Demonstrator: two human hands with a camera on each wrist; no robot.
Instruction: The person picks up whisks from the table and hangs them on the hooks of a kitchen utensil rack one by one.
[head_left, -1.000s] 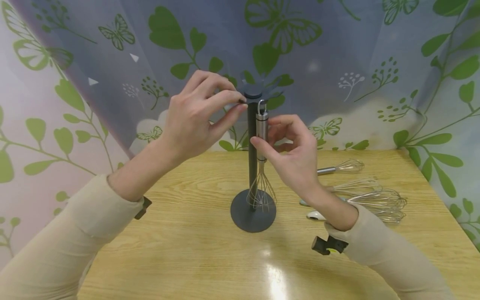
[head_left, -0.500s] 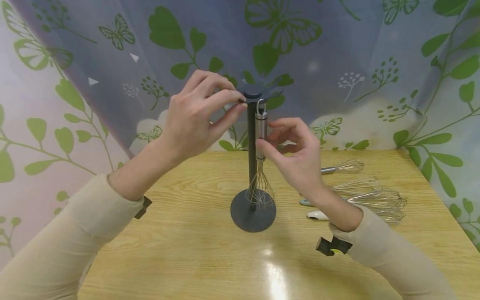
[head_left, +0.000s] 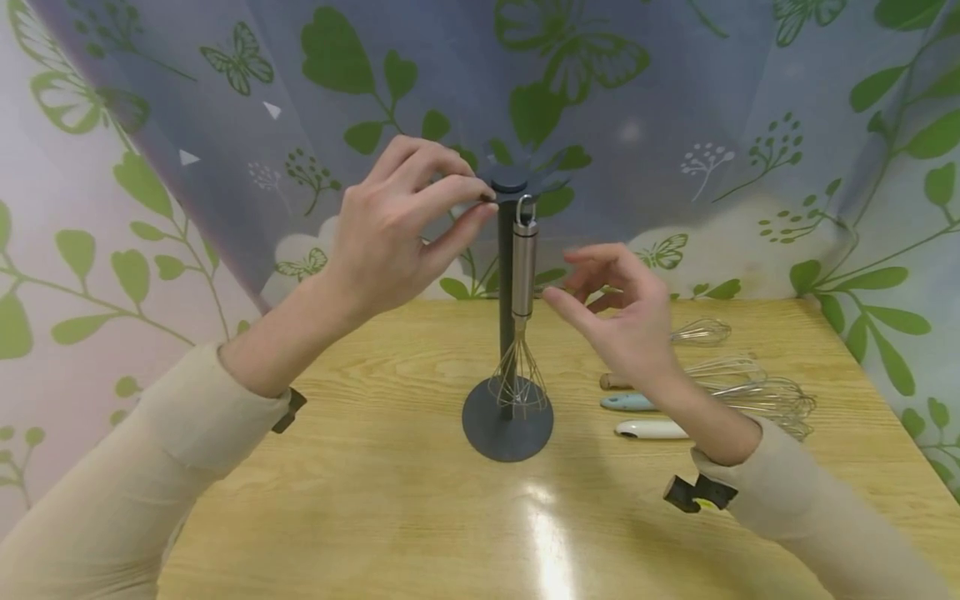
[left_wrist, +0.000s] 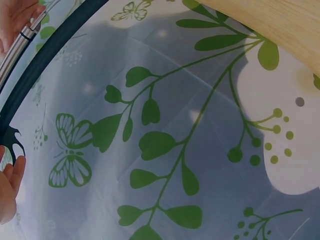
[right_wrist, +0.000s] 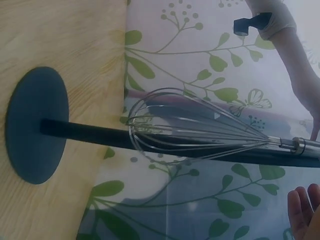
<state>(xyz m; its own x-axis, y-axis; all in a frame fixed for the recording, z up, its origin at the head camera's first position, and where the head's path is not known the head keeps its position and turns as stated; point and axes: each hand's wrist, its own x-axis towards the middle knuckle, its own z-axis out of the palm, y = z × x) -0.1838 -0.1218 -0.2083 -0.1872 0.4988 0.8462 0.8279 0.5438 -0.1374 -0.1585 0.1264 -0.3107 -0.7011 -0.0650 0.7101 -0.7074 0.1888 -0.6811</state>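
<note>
A steel-handled whisk (head_left: 524, 271) hangs by its end loop from the hooked top of a dark utensil stand (head_left: 507, 440), its wires low beside the pole. My left hand (head_left: 405, 221) pinches one hook at the stand's crown between thumb and forefinger. My right hand (head_left: 626, 312) is just right of the whisk handle, apart from it, with fingers loosely bent and nothing held. In the right wrist view the whisk's wire loops (right_wrist: 200, 125) lie along the pole. The left wrist view catches the whisk handle (left_wrist: 17, 55) and the stand's pole (left_wrist: 55, 47).
Several other whisks lie on the wooden table (head_left: 360, 500) at the right, among them one with a light blue handle (head_left: 628, 402) and one with a white handle (head_left: 651, 429). My right forearm passes over them. A leaf-patterned curtain (head_left: 615, 75) stands behind the table.
My right hand has let go of the whisk handle and moved off to the right. The whisk hangs on its own. My left hand keeps its pinch on the hook.
</note>
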